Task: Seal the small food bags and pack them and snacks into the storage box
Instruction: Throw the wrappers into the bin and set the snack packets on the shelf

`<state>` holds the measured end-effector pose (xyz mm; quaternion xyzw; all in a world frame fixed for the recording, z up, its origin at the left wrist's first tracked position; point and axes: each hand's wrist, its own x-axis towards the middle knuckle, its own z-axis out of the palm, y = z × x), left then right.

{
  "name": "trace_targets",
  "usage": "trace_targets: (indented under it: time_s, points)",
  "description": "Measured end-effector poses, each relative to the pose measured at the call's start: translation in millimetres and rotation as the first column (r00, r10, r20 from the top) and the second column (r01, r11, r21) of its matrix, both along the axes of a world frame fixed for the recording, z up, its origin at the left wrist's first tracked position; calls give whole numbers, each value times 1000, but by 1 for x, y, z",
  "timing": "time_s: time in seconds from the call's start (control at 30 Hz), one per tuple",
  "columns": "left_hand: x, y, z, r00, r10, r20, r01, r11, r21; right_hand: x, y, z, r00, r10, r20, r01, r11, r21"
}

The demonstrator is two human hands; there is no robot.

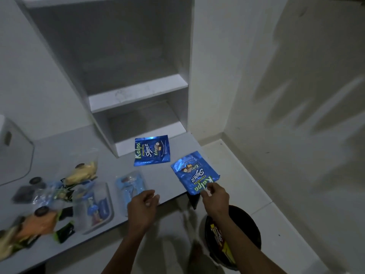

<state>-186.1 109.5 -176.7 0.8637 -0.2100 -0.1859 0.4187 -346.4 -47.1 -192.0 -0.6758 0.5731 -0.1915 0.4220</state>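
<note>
Pinching the near end of a blue Kalpa pouch (pixel 194 176), the right hand (pixel 214 194) holds it at the right front corner of the surface (pixel 173 192), where part of the pouch seems to reach past the edge. The left hand (pixel 143 201) hovers just above the front edge with fingers loosely curled and nothing in them. A 2nd Kalpa pouch (pixel 152 150) lies flat farther back, near the foot of the white shelf unit (pixel 138 95).

Left of the hands, a clear bag with blue contents (pixel 131 185) lies on the surface, and beside it a clear storage box (pixel 96 206) already holds some small packets. More clear bags of yellow and orange food (pixel 83 172) crowd the left end, blurred, so I cannot tell whether their seals are closed.

Risks from here, as I judge them: the held pouch is gripped only at 1 end near the edge, so a loose pinch could drop it to the floor or into the dark bin (pixel 233 236) standing below that corner. The box looks shallow and partly full, so a pouch laid in carelessly may ride over the rim. Dim light could also hide an unsealed bag.
</note>
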Motion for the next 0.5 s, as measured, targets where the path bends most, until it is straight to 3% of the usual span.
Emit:
trace_targets:
  time_s: [0.3, 0.43, 0.5]
  points:
    - [89, -96, -23, 995, -67, 72, 55, 986, 154, 92, -103, -24, 975, 75, -207, -66, 997, 47]
    - [132, -131, -29, 970, -118, 212, 60, 963, 262, 120, -138, -38, 928, 151, -341, -137, 988, 66]
    - [156, -147, -39, 977, -89, 192, 32, 959, 281, 131, -151, -49, 896, 189, -402, -179, 982, 63]
